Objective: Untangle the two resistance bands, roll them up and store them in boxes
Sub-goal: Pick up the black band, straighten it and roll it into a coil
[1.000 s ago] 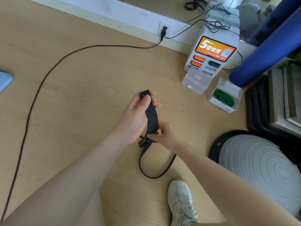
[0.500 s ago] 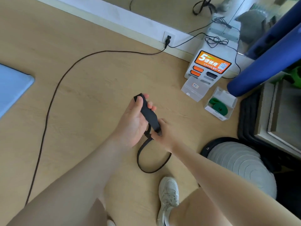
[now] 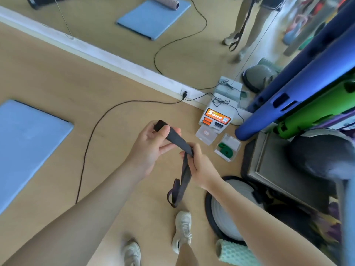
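Black band [image 3: 177, 138] held in the air between both hands, above the floor [image 3: 107, 89]. Left hand [image 3: 151, 148] grips the upper, folded end: thumb lies over the top of the band, fingers curled beneath it. Right hand [image 3: 198, 163] pinches the band lower down, fingers closed round it at the bend. From that pinch the rest hangs down in a loose loop (blurred, so its twists cannot be made out), ending just above the right shoe [image 3: 182, 231].

Green band [image 3: 225, 150] lies coiled in an open clear box [image 3: 228, 147] on the floor, right of the hands. A second clear box [image 3: 206, 135] stands just beside it, against the charger [image 3: 216, 120]; its contents cannot be told.

Blue mat [image 3: 28, 146] on the floor at left. Black cable [image 3: 96, 127] runs from the wall socket across the floor, between mat and hands.
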Motion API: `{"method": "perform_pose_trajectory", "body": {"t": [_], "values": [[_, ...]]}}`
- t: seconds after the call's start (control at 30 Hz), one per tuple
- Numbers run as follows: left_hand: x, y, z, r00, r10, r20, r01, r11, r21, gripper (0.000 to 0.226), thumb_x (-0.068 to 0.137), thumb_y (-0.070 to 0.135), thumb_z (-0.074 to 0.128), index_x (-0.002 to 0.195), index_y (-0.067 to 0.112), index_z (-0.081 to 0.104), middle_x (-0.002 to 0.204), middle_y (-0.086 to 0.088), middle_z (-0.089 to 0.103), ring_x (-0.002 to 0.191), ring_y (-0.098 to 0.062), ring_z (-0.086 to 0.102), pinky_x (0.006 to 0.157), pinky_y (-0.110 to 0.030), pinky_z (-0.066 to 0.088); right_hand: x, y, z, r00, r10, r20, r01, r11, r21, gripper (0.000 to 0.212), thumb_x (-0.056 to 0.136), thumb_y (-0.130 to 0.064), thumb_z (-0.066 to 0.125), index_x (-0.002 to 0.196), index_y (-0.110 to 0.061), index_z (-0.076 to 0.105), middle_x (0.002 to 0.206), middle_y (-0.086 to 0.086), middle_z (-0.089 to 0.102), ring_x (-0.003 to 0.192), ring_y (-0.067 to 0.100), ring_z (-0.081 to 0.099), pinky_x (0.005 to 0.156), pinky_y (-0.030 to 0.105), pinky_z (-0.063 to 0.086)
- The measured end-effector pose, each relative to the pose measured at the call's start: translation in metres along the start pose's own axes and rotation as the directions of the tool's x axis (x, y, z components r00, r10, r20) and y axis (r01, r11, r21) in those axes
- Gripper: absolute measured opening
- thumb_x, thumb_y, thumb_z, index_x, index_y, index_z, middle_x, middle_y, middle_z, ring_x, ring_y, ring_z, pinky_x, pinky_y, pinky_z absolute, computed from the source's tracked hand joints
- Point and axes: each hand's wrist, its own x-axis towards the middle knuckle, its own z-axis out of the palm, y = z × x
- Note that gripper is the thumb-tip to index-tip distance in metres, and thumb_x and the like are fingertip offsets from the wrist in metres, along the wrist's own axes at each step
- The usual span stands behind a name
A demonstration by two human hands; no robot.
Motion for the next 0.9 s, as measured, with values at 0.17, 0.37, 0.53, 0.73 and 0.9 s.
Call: {"method": "perform_pose_trajectory", "body": {"t": [0.17,0.37,0.53,0.73,0.9], "values": [[-0.050,0.042,0.024,0.994,0.035,0.108,-0.055,0.980,0.190,0.008,0.095,0.012,0.046,0.090,0.010,0.052,0.086,-0.002,0.070,0.093,-0.017,0.068,0.077,-0.029,0.057,-0.046,-0.041,-0.012,1.000,0.011,-0.025,-0.014,0.993,-0.116,0.030,0.096,-0.009,0.038,0.124,-0.014,0.046,0.110,0.004,0.055,0.097,0.025,0.054,0.079,0.033,0.042],[-0.078,0.055,0.042,0.979,0.101,0.177,-0.146,0.955,0.260,0.010,0.095,0.013,0.047,0.094,0.017,0.056,0.082,0.006,0.072,0.093,-0.013,0.066,0.081,-0.030,0.056,-0.081,-0.056,-0.017,0.987,0.100,-0.123,-0.091,0.993,0.076,0.024,0.089,-0.020,0.057,0.111,-0.013,0.049,0.093,0.002,0.057,0.083,0.018,0.052,0.071,0.030,0.041],[-0.092,0.049,0.054,0.980,0.112,0.163,-0.156,0.945,0.286,0.012,0.094,0.016,0.048,0.095,0.018,0.060,0.076,0.006,0.073,0.078,-0.009,0.066,0.069,-0.027,0.055,-0.089,-0.059,-0.011,0.998,0.058,0.026,-0.061,0.984,0.166,0.018,0.085,-0.015,0.064,0.102,-0.019,0.061,0.106,-0.007,0.052,0.092,0.012,0.048,0.072,0.013,0.037],[-0.094,0.050,0.066,0.967,0.153,0.205,-0.207,0.939,0.273,0.017,0.098,0.015,0.041,0.101,0.015,0.058,0.064,0.010,0.065,0.069,-0.004,0.058,0.067,-0.014,0.046,-0.093,-0.055,-0.019,0.982,0.153,0.109,-0.181,0.924,0.336,0.008,0.080,-0.010,0.067,0.086,-0.015,0.067,0.095,0.011,0.068,0.084,0.015,0.058,0.082,0.031,0.045],[-0.087,0.049,0.066,0.966,0.150,0.210,-0.204,0.942,0.267,0.016,0.098,0.019,0.039,0.103,0.021,0.054,0.061,0.011,0.059,0.078,-0.014,0.056,0.083,-0.025,0.043,-0.085,-0.053,-0.010,0.985,0.066,0.157,-0.073,0.997,0.040,0.007,0.087,-0.017,0.057,0.092,-0.018,0.062,0.094,-0.001,0.065,0.095,0.020,0.056,0.084,0.031,0.040]]}}
